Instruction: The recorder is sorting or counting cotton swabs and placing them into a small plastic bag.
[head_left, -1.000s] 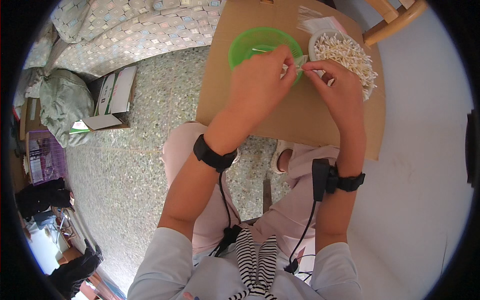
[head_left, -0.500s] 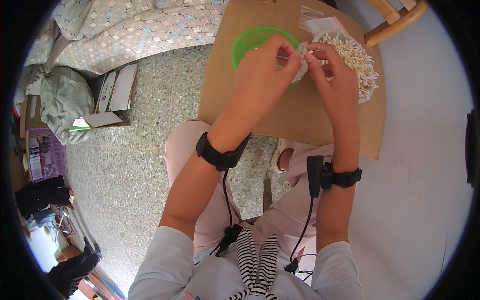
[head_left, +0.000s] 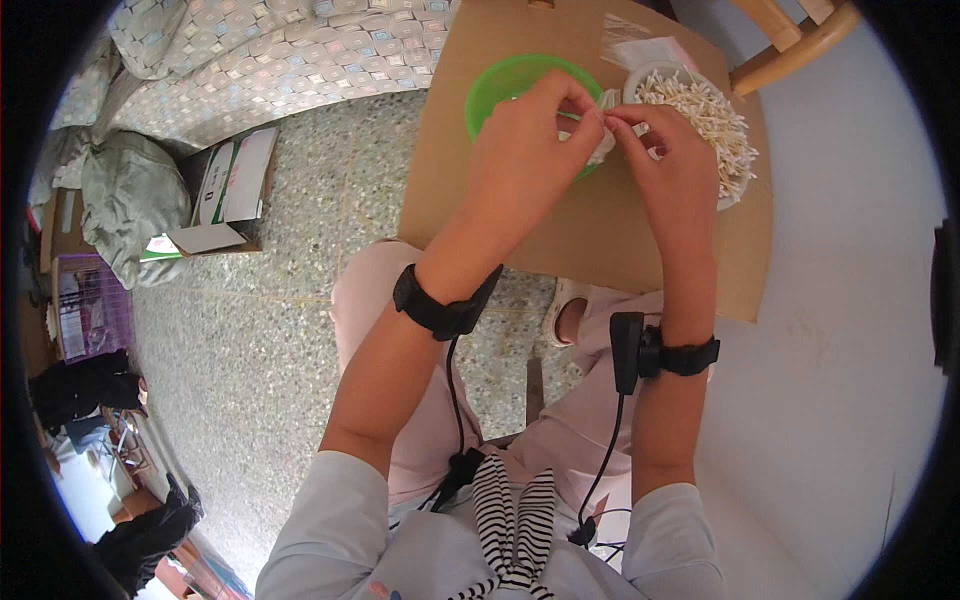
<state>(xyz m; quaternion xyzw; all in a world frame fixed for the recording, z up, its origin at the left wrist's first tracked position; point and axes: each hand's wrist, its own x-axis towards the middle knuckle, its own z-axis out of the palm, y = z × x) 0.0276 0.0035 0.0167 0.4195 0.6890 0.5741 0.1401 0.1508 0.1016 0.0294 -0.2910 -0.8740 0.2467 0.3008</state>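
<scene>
My left hand (head_left: 535, 135) and my right hand (head_left: 665, 160) meet above a brown cardboard board (head_left: 590, 230). Between their fingertips they pinch a small white wad with a thin stick (head_left: 606, 135). Just beyond the left hand stands a green bowl (head_left: 500, 85), partly covered by that hand. To the right of the hands is a white bowl (head_left: 735, 195) heaped with pale thin sticks (head_left: 710, 115). What lies inside the green bowl is hidden.
A clear plastic bag (head_left: 640, 45) lies at the board's far edge. A wooden chair (head_left: 800, 35) stands at the upper right. A patterned bedcover (head_left: 270, 55), a grey bag (head_left: 125, 205) and an open carton (head_left: 225, 195) lie on the speckled floor (head_left: 270, 330) to the left.
Both hands have drifted slightly nearer and lower over the board, staying together on the small white piece. The bowls have not moved.
</scene>
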